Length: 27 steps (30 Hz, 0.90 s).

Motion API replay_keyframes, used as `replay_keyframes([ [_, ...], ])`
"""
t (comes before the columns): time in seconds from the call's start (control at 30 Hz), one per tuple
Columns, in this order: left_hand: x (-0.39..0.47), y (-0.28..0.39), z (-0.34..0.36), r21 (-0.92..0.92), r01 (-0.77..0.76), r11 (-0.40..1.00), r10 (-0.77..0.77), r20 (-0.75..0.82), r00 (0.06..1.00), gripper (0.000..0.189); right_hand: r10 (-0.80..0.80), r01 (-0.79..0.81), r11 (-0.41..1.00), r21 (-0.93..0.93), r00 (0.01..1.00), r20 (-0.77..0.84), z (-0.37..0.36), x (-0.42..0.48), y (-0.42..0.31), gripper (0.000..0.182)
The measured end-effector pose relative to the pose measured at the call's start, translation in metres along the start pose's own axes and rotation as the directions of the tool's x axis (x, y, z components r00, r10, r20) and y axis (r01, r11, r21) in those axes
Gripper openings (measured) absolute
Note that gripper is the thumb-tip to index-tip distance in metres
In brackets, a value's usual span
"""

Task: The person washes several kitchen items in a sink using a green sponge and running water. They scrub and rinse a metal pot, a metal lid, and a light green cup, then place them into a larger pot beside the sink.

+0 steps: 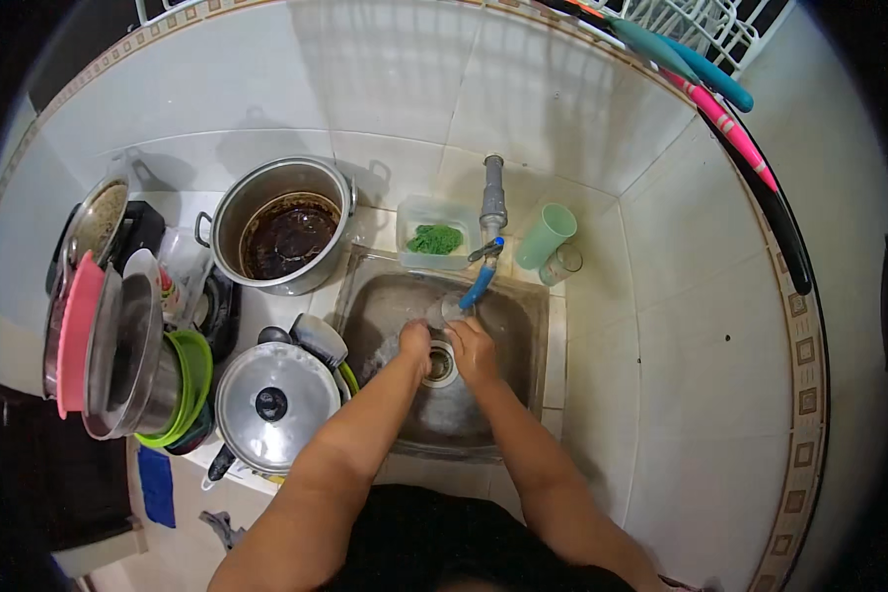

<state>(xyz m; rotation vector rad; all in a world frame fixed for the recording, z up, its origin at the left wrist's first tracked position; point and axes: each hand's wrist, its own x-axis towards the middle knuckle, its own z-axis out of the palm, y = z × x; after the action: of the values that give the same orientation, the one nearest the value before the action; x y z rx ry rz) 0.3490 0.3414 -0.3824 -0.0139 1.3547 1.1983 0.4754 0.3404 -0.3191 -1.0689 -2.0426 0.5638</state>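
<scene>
Both my hands are low in a stainless steel sink (514,325), just under the blue hose end (476,288) of the tap. My left hand (416,346) and my right hand (473,351) hold a small clear item (444,311) between them, which looks like a cup or bowl; water blurs its shape. The drain (441,364) shows between my wrists. Behind the sink a clear plastic tub (420,214) holds a green scouring pad (435,239). A green tumbler (546,235) and a glass jar (561,265) stand right of the tap.
Left of the sink stand a large, dark-stained pot (226,214) and a lidded pan (244,385). Farther left, basins and bowls lean in a stack around a pink basin (81,333). A tiled wall (703,296) rises on the right, with a dish rack (710,29) above.
</scene>
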Motion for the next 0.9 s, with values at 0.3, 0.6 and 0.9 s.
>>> replay_keyframes([
  [0.3, 0.002, 0.008, 0.010, 0.441, -0.285, 0.851, 0.233, 0.168, 0.958, 0.032, 0.597, -0.772, 0.432, 0.466, 0.632, 0.493, -0.015, 0.018, 0.035, 0.013],
  [0.6, -0.022, 0.032, 0.021, 0.087, 0.140, 0.986, -0.165, 0.589, 0.791, 0.037, 0.611, -0.716, 0.347, 0.605, 0.663, 0.434, -0.019, 0.042, 0.029, 0.020],
  [0.9, -0.013, 0.027, 0.034, 0.017, 0.110, 0.994, -0.110, 0.313, 0.943, 0.062, -0.208, 0.200, 0.958, 0.207, 0.978, 0.017, -0.108, 0.107, -0.067, 0.033],
])
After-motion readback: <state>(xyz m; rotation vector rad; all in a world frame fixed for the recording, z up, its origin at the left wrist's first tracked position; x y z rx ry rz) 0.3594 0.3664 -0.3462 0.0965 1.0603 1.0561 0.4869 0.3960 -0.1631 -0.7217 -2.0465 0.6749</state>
